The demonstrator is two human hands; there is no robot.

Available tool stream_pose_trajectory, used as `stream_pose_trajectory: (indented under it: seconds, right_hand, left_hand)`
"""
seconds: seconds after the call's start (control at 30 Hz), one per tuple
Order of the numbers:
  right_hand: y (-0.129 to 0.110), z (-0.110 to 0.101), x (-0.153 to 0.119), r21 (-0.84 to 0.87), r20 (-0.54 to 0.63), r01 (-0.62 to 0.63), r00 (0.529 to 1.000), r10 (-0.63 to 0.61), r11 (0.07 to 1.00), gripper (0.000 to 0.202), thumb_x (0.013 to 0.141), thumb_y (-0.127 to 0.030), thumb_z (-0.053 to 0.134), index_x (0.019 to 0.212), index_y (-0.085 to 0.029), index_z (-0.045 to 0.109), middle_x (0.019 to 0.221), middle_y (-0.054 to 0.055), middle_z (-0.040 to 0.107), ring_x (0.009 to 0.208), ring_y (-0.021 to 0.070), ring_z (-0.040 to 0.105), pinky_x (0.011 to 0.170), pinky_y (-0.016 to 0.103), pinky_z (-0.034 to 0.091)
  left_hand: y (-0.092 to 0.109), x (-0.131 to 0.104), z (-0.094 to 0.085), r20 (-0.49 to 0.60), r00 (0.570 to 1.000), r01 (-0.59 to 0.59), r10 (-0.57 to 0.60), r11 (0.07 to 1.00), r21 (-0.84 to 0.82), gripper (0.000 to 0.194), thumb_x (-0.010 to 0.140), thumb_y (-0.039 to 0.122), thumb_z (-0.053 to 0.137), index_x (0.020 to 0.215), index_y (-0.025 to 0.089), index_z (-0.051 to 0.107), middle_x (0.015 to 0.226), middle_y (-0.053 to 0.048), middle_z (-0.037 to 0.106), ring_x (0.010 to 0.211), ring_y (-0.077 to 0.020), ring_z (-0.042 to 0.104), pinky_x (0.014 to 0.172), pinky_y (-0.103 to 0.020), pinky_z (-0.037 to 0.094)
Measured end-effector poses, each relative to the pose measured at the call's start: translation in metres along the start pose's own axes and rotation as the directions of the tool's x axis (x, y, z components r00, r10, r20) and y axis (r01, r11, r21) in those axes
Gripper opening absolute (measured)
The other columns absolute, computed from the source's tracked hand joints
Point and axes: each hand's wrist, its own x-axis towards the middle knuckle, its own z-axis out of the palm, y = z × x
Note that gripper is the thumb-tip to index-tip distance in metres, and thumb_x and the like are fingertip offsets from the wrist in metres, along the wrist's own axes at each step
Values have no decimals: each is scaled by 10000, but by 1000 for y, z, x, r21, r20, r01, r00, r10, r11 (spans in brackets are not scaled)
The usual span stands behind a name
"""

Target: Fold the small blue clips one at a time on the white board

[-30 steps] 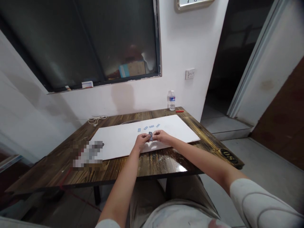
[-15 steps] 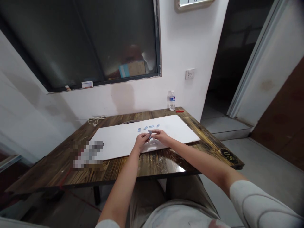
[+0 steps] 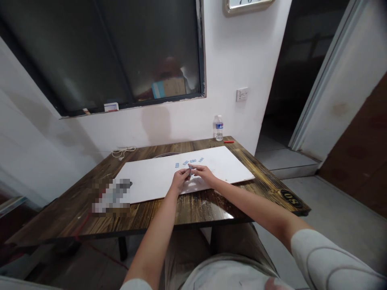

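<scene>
The left hand (image 3: 181,178) grasps a small grey-blue item (image 3: 190,170) between thumb and fingers, above the near part of a white board (image 3: 145,181). The right hand (image 3: 204,173) is positioned opposite, its fingertips at the item's other side; whether they grip it or merely touch it cannot be determined. The item is small and partly covered by the fingers, so its construction, and whether it is a single part or a stack, cannot be identified. Beyond the hands, four blue-marked pieces (image 3: 193,161) lie apart from one another on the board in a loose, uneven row, each at a different angle; the leftmost piece (image 3: 177,165) sits somewhat farther from its neighbour. Status, as judged from this layout: four pieces are out on the board, and the item between the hands is not yet set down. Whether it contains further pieces of the same kind, and how many remain to be handled, cannot be established. The board rests on a dark wooden table (image 3: 157,211). At the table's far right corner, a clear bottle (image 3: 219,131) with a blue label stands upright near the wall, with a red, pen-like object (image 3: 229,141) lying just beside it. A pale cord (image 3: 123,152) lies loosely coiled at the far left. The area at the board's near left corner is pixelated and unreadable.
</scene>
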Motion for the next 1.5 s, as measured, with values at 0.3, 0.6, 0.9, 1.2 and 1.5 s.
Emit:
stream_pose_trajectory:
  seconds: [0.3,0.6,0.9,1.2,1.5]
  right_hand:
    - [10,4,2,100,-13,-119,993,121,988,497,684,-470,771,1130,-262,708,1009,41,717,841,167,624,764,299,445]
    - [2,-2,-1,67,30,-95,995,93,993,416,632,-427,811,992,-225,753,992,57,723,866,181,621,779,308,455]
    - [-3,7,-2,144,-37,-23,999,29,989,385,562,-391,844,889,-204,762,908,46,735,863,198,628,846,364,466]
    - [-1,17,0,133,-119,22,993,-6,991,392,579,-384,835,913,-195,756,926,58,738,882,215,637,875,387,465]
    - [14,12,-1,-100,-127,126,982,-138,987,379,661,-422,777,986,-229,750,1036,52,696,942,203,600,882,350,458]
  left_hand:
    - [-1,2,-1,-13,1000,24,-25,996,-88,391,564,468,847,701,134,699,551,20,535,500,-71,408,511,-222,296]
    - [-5,1,-1,62,997,60,-55,995,-81,391,586,473,843,699,125,705,565,18,534,530,-75,422,524,-215,318]
    - [3,-2,4,31,993,119,-115,973,-200,442,498,462,887,700,120,694,575,16,548,545,-76,460,564,-223,373]
    - [1,1,2,-37,989,127,-144,950,-286,441,475,403,910,711,121,667,563,32,534,514,-57,439,535,-205,366]
    - [0,1,4,-77,986,127,-150,960,-250,448,487,430,896,723,123,670,545,39,520,495,-53,422,513,-202,355]
